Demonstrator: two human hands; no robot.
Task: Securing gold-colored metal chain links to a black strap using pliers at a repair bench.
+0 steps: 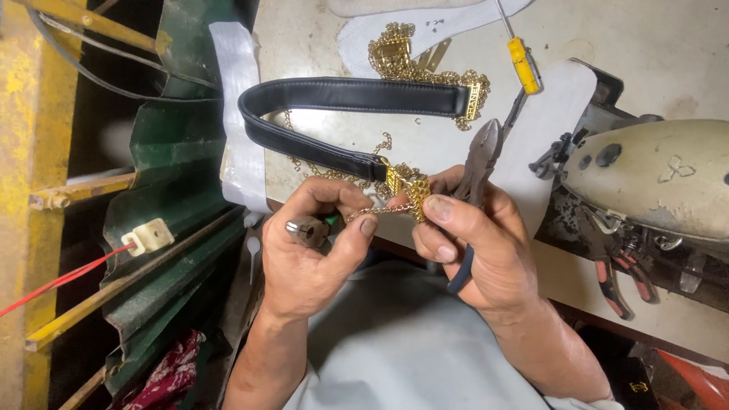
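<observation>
Gold metal link chain [380,210] pinched at table edge, between left hand [311,247] and right hand [474,247]. Left hand closed: thumb and forefinger nipping the chain's thin run, with small steel-nosed pliers [307,230] tucked into the palm, nose pointing left. Right hand closed as well: fingertips gripping the wider woven gold end piece [418,199], and dark-handled cutting pliers [480,171] clamped under the remaining fingers, jaws aimed up and away, blue-black handle trailing down toward the body.

Held stretch of chain running roughly left to right, rising slightly toward the right hand; beyond that, joined to the black padded leather strap [345,97] looping back across the pale worktable [319,45] in a long U, open end toward the right. More gold chain heaped beyond the strap's far arm.

Likely light but limp: no stiffness along its length, sagging wherever unsupported, links small and smooth enough to slip. Best taken close on either side of the working link, as here. Strap probably soft, pliable, a mild drag on the chain.

Yellow-handled screwdriver [522,64] lying farther back on the table; cream sewing machine head [653,178] at right.
</observation>
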